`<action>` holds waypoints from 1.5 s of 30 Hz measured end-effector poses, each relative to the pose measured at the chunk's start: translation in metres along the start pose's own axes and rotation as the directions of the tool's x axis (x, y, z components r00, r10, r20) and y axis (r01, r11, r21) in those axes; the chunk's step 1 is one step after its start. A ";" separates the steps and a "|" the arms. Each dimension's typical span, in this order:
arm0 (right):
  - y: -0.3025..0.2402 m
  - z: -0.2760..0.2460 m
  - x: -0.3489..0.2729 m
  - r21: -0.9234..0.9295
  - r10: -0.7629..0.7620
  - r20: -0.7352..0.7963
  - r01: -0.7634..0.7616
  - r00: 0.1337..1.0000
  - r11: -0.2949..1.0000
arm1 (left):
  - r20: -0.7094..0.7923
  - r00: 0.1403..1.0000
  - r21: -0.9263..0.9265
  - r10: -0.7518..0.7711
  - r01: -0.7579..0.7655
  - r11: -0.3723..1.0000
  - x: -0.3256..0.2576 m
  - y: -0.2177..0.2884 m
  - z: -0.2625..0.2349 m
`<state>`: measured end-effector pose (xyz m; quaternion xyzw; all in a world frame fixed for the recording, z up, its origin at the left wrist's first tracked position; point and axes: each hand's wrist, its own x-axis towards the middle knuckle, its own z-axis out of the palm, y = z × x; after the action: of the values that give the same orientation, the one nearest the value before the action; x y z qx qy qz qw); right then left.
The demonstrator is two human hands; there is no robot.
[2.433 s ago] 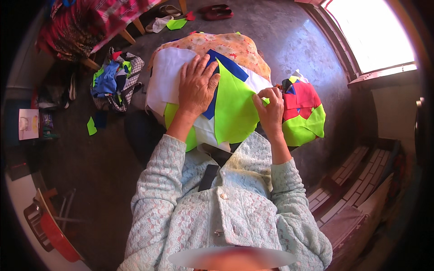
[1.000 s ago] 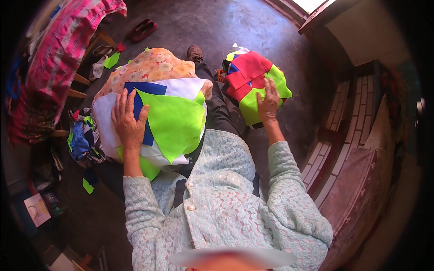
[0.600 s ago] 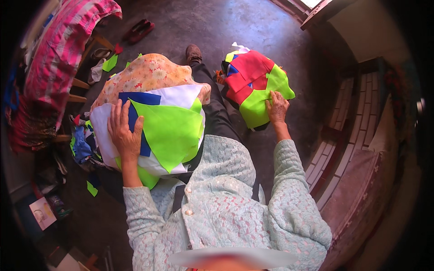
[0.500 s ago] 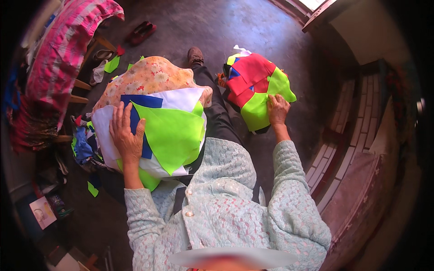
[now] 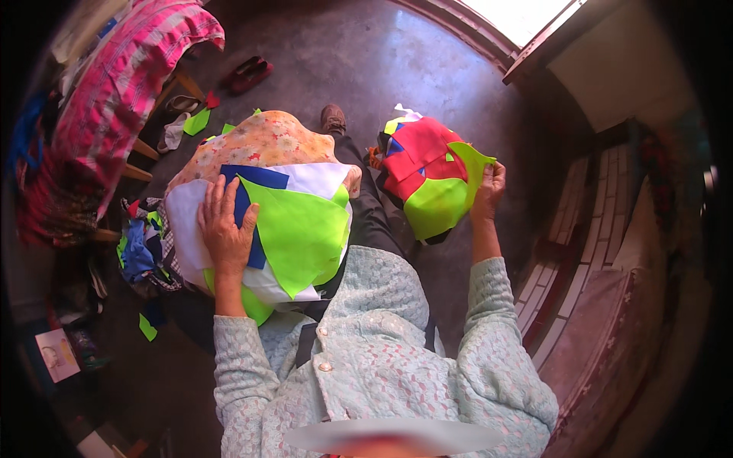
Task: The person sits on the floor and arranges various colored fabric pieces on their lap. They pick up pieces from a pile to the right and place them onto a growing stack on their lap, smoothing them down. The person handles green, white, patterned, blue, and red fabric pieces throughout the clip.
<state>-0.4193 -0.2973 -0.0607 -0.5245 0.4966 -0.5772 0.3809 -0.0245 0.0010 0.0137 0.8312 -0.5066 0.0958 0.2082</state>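
My left hand [image 5: 227, 229] lies with fingers stretched over cloth pieces on my lap. Its fingertips touch a dark blue cloth piece [image 5: 254, 177] and a white one [image 5: 185, 221]. Just right of it, a lime green cloth piece [image 5: 301, 233] rests on top, and an orange floral cloth [image 5: 256, 141] spreads beneath them. Off to the right, my right hand [image 5: 489, 189] pinches the corner of a lime green fabric piece [image 5: 472, 166], lifting it off the heap. Red fabric [image 5: 420, 153] and another lime green piece [image 5: 435, 206] are in that heap.
A pink checked cloth [image 5: 114, 99] drapes over wooden furniture at the left. Mixed scraps [image 5: 145, 248] pile below it, and a green scrap [image 5: 148, 327] lies on the floor. Dark red shoes [image 5: 248, 74] stand at the back. White slats [image 5: 569, 282] run along the right.
My right hand has moved slightly right and raised a corner of the lime green fabric piece, which now stands up from the heap. My left hand stays on the lap cloths.
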 end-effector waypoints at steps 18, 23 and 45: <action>-0.170 0.138 -0.195 0.257 -0.089 0.962 -0.966 0.257 -0.015 | 0.575 0.818 -0.703 0.033 0.514 -0.492 -0.087 0.053 -0.064; -0.160 0.131 -0.228 0.142 0.083 0.985 -0.981 0.153 0.130 | 0.554 0.813 -0.786 -0.177 0.441 -0.433 -0.121 0.046 -0.066; -0.146 0.142 -0.202 0.153 0.091 0.832 -0.384 0.548 0.911 | 0.202 0.804 -0.887 -0.559 0.392 0.243 -0.135 -0.002 -0.066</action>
<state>-0.2358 -0.0966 0.0297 -0.5870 0.2354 -0.2879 0.7191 -0.0822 0.1393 0.0227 0.6866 -0.1803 -0.1945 0.6769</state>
